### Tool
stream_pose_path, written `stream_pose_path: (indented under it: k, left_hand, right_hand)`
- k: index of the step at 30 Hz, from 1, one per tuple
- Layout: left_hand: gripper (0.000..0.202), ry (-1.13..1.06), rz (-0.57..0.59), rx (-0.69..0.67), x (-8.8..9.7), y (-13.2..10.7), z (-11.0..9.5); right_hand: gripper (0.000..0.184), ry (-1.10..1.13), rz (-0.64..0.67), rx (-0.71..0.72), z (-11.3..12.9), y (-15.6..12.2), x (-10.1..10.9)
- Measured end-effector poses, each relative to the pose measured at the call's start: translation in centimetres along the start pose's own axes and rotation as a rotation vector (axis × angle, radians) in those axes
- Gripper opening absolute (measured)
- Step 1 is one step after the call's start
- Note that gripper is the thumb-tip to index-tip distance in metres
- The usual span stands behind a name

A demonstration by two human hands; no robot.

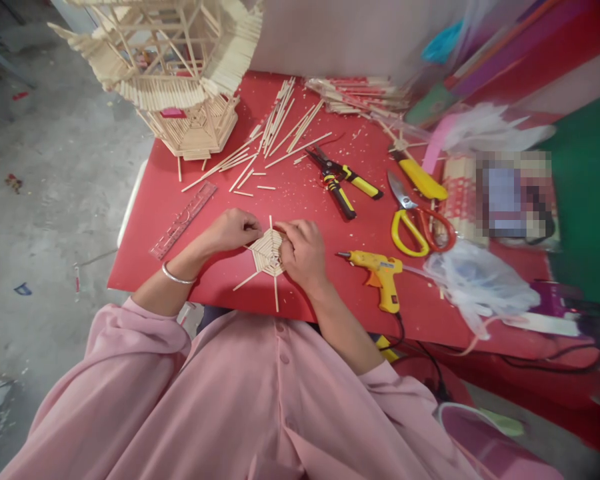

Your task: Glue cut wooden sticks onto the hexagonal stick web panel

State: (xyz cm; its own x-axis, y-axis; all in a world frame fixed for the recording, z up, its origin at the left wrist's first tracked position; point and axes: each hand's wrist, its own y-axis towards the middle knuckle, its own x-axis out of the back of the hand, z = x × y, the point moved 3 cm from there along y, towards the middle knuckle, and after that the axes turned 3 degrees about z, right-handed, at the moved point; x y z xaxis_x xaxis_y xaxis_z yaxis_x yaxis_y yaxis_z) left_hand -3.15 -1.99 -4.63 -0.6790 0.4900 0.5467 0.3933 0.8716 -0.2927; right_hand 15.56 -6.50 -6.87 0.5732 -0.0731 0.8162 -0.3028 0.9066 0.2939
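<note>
- A hexagonal stick panel is held flat on the near edge of the red table, just in front of the person's body; its spokes stick out beyond the woven rings
- The left hand is pinched on the panel's upper-left edge; a bangle is worn on that wrist
- The right hand is curled over the panel's right side, fingers closed on it; the fingertips are hidden, so it cannot be told whether a loose stick is also held
- The step in hand is judged to be the fitting or pressing of thin sticks into the panel; a light, steady pinch is called for, since the pieces look slender and easily shifted
- A glue gun is laid just right of the right hand; cutters, scissors and loose sticks are spread further back; a ruler lies to the left
</note>
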Motion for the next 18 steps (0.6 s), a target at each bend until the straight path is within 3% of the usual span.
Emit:
stream_pose_path:
  k: [11, 18]
  left_hand:
    - [0.02, 0.003, -0.01, -0.031, -0.12, 0.06, 0.35]
    - [0.019, -0.004, 0.005, -0.046, -0.07, -0.01, 0.26]
  right_hand:
    - [0.046, -0.072, 0.133, -0.001, 0.45, 0.3, -0.11]
    - [0.046, -0.087, 0.15, -0.013, 0.55, 0.35, -0.16]
